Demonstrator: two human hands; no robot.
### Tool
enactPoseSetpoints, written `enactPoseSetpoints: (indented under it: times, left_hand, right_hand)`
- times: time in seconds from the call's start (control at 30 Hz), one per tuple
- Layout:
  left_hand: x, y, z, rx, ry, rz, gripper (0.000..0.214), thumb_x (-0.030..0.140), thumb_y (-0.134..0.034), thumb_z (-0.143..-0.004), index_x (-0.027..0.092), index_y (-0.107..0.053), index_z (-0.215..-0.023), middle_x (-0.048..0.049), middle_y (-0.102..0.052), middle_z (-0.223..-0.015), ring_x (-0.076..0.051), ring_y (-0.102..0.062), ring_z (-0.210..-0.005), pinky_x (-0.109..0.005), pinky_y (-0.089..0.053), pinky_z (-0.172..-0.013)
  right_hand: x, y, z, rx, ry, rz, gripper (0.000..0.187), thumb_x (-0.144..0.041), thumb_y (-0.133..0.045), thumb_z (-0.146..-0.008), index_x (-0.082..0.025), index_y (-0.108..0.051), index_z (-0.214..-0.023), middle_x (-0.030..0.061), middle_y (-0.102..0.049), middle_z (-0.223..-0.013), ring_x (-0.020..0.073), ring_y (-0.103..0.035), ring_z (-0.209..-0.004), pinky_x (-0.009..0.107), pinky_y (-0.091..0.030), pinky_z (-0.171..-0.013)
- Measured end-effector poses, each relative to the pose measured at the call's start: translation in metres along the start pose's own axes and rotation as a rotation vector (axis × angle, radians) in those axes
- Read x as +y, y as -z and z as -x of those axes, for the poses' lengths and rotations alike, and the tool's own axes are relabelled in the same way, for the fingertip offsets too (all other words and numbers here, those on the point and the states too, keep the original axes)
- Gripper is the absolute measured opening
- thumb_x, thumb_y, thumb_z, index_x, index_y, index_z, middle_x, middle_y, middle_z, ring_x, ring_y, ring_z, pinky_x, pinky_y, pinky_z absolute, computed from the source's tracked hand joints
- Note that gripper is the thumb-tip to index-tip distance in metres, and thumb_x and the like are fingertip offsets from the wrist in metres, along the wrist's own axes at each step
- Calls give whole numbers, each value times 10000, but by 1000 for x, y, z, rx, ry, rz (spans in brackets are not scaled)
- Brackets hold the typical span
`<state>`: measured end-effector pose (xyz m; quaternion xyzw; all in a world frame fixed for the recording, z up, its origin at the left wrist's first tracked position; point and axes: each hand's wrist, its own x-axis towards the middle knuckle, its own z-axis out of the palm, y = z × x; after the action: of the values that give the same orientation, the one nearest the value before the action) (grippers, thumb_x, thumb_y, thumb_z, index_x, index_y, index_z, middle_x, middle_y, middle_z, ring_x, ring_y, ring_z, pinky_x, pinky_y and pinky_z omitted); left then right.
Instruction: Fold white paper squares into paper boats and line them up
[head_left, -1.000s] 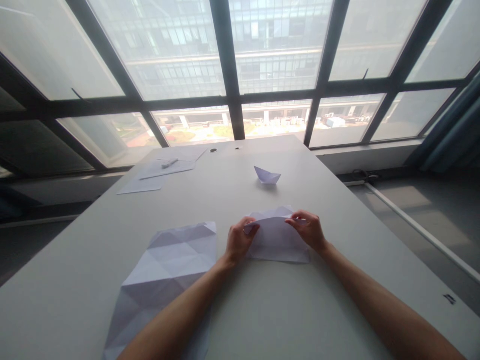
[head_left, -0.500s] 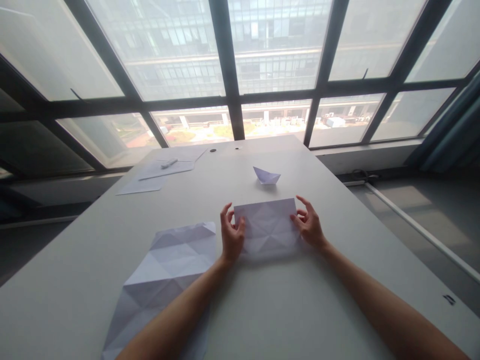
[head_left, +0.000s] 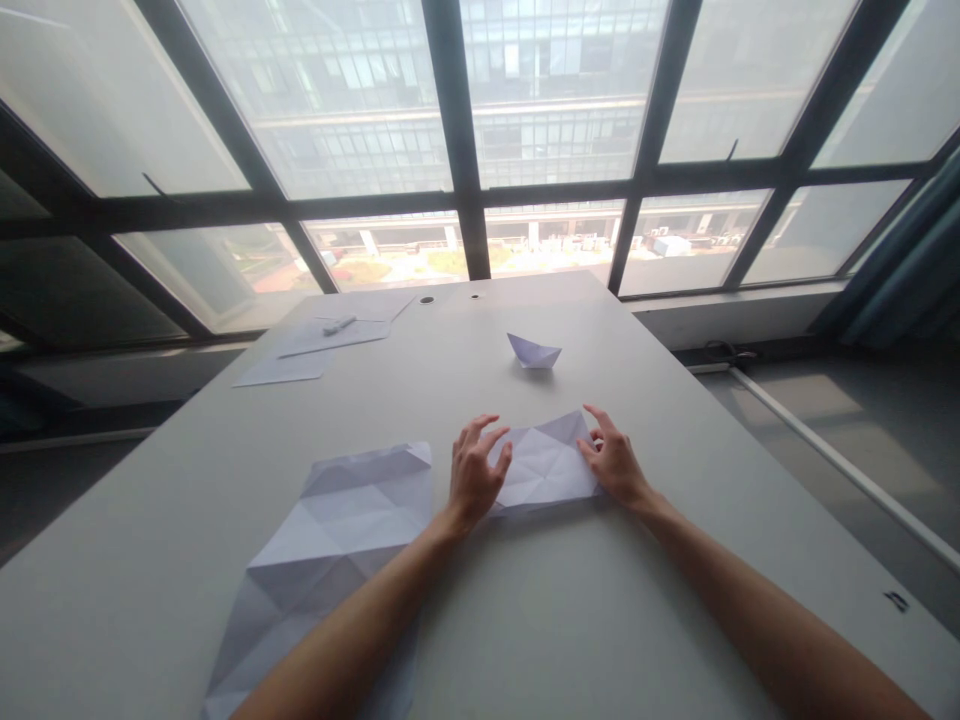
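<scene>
A creased white paper (head_left: 546, 462), folded to a rectangle, lies flat on the grey table (head_left: 525, 600) in front of me. My left hand (head_left: 474, 475) rests on its left edge with fingers spread and curved, fingertips touching the sheet. My right hand (head_left: 613, 460) touches its right edge, fingers apart. Neither hand grips anything. A small folded paper boat (head_left: 533, 351) stands further back on the table.
A larger creased sheet (head_left: 337, 540) lies unfolded at my left. Flat papers (head_left: 315, 350) with a pen (head_left: 339, 325) sit at the far left corner. Large windows (head_left: 465, 130) rise behind the table. The table's right edge drops to the floor.
A second ago both hands pinched the paper's top flap. The paper was then unfolded upright between open hands. Now it lies flatter on the table with both hands pressing its sides.
</scene>
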<state>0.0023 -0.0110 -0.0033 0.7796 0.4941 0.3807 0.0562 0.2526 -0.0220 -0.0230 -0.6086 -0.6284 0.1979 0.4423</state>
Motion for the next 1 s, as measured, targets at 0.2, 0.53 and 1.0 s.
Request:
enactPoseSetpoints:
  times: [0.2, 0.53, 1.0]
  left_hand:
    - [5, -8, 10, -472, -204, -131, 492, 412, -490, -966, 214, -506, -1417, -85, -447, -1513, -269, -367, -1422, -456, -296, -1172]
    - [1, -11, 9, -613, -291, -256, 665, 548, -290, -1010, 166, -260, -1553, -84, -263, -1602, -258, -147, -1505, -473, -142, -1212]
    - [4, -15, 13, -518, -155, -299, 791, 674, -323, -945, 177, -254, -1557, -106, -263, -1602, -310, -195, -1490, -544, -122, -1194]
  right_hand:
    - [-15, -3, 12, -13, 95, 379, 631, -202, -569, -855, -241, -387, -1458, 100, -674, -1067, 261, -645, -913, 374, -527, -795]
    - [-37, -25, 23, -242, 442, 490, 532, -218, -364, -978, -137, -358, -1504, 124, -346, -1567, 241, -236, -1470, 456, -235, -1193]
    - [-28, -31, 21, -424, 232, 573, 612, -407, -357, -987, -128, -315, -1530, 112, -235, -1602, 232, -188, -1491, 447, -113, -1210]
